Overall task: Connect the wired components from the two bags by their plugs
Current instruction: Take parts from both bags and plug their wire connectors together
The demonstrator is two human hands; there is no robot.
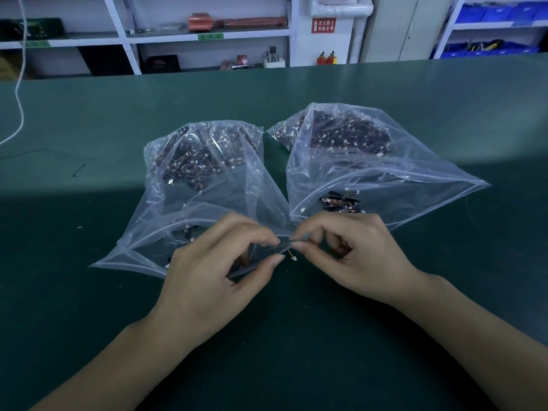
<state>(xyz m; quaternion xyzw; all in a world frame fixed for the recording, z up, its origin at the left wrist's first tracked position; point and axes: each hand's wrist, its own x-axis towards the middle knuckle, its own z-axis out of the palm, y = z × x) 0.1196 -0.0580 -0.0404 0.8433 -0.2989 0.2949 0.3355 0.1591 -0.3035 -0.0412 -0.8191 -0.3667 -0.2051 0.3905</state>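
We see both hands meeting low over the dark green tabletop (89, 292), fingers curled. The left hand (213, 277) grips a flat dark strip-shaped component (246, 266) between thumb and forefinger, its thin yellow wire ending in a small white plug (294, 258) that hangs free just below the right fingers. The right hand (353, 256) pinches a second thin dark component (292, 241) at its fingertips, touching the left forefinger tip (whether the two plugs are joined we cannot tell, the parts being too small).

Just beyond the left fingers lies a clear, crumpled zip-top plastic bag (201, 185) with its mouth open toward the hands and a heap of dark wired parts with white plugs at its far end. Beyond the right fingers lies a second clear plastic bag (370, 170), also open toward the hands, with a similar heap at the back and a few loose dark parts near its mouth. The two bags touch just past the fingertips.

Far to the left of the fingers a white cord (18, 93) hangs down onto the tabletop. Behind stand white metal shelves (207, 34) and blue storage bins (501, 13).
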